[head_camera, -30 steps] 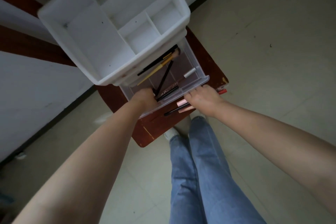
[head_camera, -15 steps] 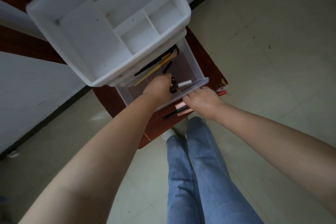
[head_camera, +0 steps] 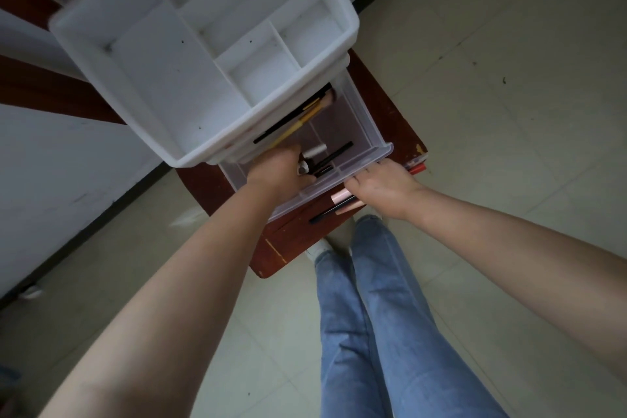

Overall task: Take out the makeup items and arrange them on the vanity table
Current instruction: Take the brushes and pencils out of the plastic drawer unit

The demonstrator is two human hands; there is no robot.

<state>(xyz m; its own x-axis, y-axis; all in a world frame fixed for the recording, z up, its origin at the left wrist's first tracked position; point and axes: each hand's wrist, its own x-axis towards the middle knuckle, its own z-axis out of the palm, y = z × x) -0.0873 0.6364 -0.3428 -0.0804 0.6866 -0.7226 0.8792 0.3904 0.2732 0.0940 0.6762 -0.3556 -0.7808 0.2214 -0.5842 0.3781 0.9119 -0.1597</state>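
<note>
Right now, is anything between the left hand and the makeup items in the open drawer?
Nothing visible. The left hand is already inside the clear drawer, at the small tube and black pencils. The white organizer overhangs only the drawer's back.

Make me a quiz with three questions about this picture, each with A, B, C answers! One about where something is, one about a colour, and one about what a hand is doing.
1. Where is the left hand?
A. Inside the clear drawer
B. On the floor
C. In the white organizer's top tray

2. What colour are the person's trousers?
A. Green
B. Blue
C. White

3. What is the right hand doing?
A. Waving in the air
B. Resting at the drawer's front edge
C. Holding a cup

Answers:
1 A, the hand reaches in among the pencils and tubes.
2 B, the legs below show blue denim.
3 B, its fingers lie at the pulled-out drawer's front lip.
</note>
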